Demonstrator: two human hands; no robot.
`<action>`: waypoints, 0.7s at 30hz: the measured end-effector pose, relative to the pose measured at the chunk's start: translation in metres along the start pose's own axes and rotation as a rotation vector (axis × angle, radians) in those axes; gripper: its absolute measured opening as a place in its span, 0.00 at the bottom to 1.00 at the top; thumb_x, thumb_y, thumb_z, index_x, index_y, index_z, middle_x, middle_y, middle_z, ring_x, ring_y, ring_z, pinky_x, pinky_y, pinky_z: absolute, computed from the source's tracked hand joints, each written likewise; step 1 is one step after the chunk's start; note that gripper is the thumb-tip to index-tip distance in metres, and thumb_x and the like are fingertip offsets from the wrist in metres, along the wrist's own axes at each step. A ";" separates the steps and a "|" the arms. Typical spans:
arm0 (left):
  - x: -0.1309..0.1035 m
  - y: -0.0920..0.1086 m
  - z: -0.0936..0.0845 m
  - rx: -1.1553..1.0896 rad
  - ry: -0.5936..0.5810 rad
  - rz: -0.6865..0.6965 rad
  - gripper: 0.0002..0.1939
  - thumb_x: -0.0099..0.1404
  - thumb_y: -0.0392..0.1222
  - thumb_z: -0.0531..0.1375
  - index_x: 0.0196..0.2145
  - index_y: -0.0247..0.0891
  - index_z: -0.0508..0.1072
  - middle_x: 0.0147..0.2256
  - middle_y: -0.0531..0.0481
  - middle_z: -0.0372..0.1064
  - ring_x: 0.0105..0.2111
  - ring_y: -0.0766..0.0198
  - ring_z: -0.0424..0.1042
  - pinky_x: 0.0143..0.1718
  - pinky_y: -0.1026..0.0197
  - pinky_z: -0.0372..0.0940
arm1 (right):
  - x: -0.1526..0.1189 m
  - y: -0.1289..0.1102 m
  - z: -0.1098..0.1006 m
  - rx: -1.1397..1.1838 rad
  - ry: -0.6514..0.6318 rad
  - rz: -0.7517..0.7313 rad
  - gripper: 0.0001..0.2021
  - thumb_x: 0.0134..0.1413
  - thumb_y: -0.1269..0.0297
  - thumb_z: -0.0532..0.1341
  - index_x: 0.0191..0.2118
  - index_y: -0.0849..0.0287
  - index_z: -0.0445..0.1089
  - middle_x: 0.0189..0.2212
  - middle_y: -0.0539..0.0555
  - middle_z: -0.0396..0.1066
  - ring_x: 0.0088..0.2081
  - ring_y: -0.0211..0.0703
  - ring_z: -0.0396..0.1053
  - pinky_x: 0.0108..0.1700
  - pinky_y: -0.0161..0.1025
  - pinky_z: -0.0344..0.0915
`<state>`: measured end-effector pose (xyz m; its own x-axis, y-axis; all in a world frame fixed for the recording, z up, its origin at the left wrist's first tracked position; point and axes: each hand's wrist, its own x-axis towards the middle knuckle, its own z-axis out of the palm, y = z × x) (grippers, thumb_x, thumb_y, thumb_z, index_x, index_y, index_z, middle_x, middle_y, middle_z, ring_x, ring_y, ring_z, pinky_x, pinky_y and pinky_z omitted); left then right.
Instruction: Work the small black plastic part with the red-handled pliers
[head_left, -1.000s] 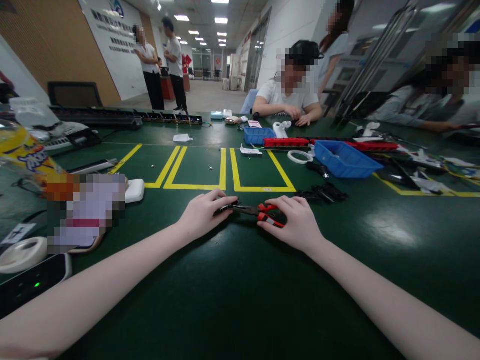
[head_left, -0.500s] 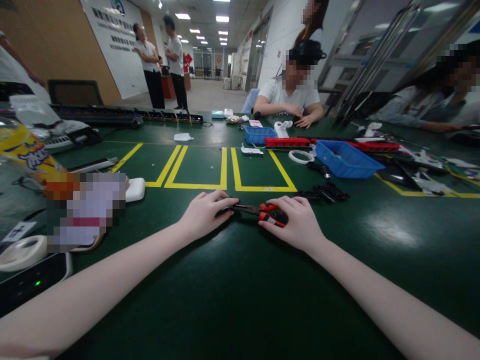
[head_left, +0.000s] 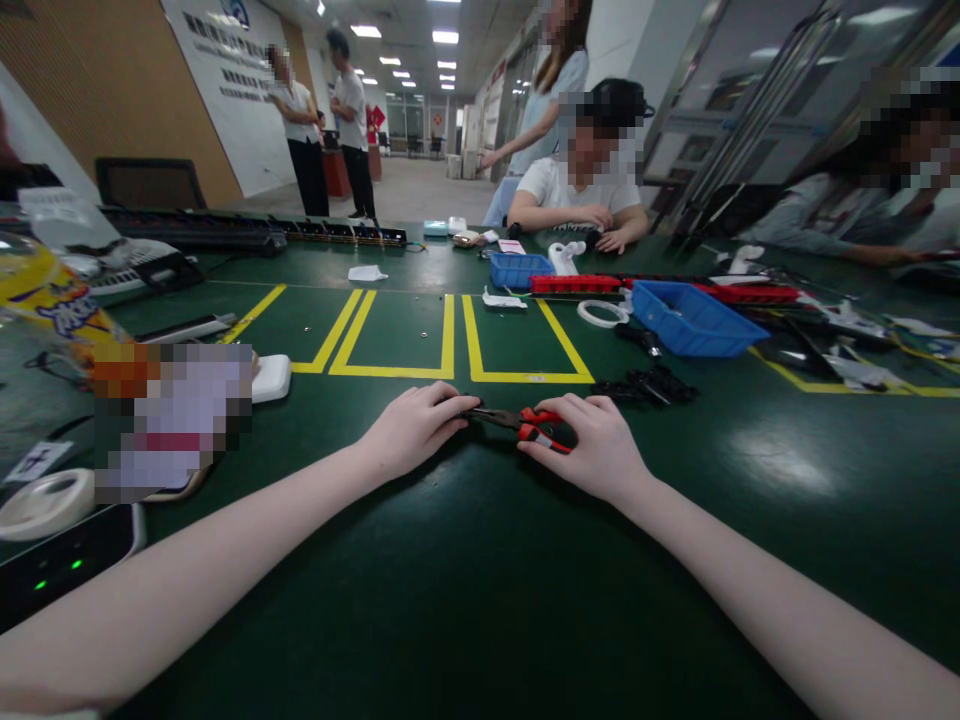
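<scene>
My right hand [head_left: 600, 445] is closed around the red and black handles of a pair of needle-nose pliers [head_left: 529, 428]. The jaws point left and reach the fingertips of my left hand [head_left: 416, 425]. Those fingers are pinched on a small black part, mostly hidden by the fingers and too small to name. The plier tips meet this part. Both hands are low over the green table [head_left: 480, 600]. Beyond my right hand lies a pile of black parts [head_left: 652, 385].
Yellow tape frames [head_left: 391, 372] mark the table ahead. Right of them are a blue bin [head_left: 694, 318], a tape roll [head_left: 602, 313] and a red strip [head_left: 576, 284]. A phone [head_left: 184, 420], white case [head_left: 271, 378] and drink bottle [head_left: 64, 310] stand left. A co-worker [head_left: 581, 190] sits opposite.
My hands and the pliers have stayed nearly still. Behind the seated co-worker, a standing person has moved left. A second green light shows on the dark device at lower left.
</scene>
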<state>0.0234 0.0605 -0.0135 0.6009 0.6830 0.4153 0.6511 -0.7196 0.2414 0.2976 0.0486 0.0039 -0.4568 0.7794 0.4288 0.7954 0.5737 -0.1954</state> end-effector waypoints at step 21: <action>0.000 -0.005 0.000 -0.287 0.047 -0.060 0.24 0.66 0.35 0.60 0.59 0.41 0.63 0.49 0.45 0.65 0.48 0.56 0.71 0.50 0.49 0.70 | -0.001 0.000 0.001 -0.009 -0.014 -0.017 0.21 0.53 0.44 0.62 0.43 0.57 0.71 0.38 0.56 0.76 0.37 0.50 0.72 0.41 0.48 0.62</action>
<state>0.0205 0.0641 -0.0149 0.5392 0.7235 0.4310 0.5231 -0.6888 0.5019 0.2975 0.0486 0.0023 -0.4761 0.7730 0.4194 0.7907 0.5850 -0.1806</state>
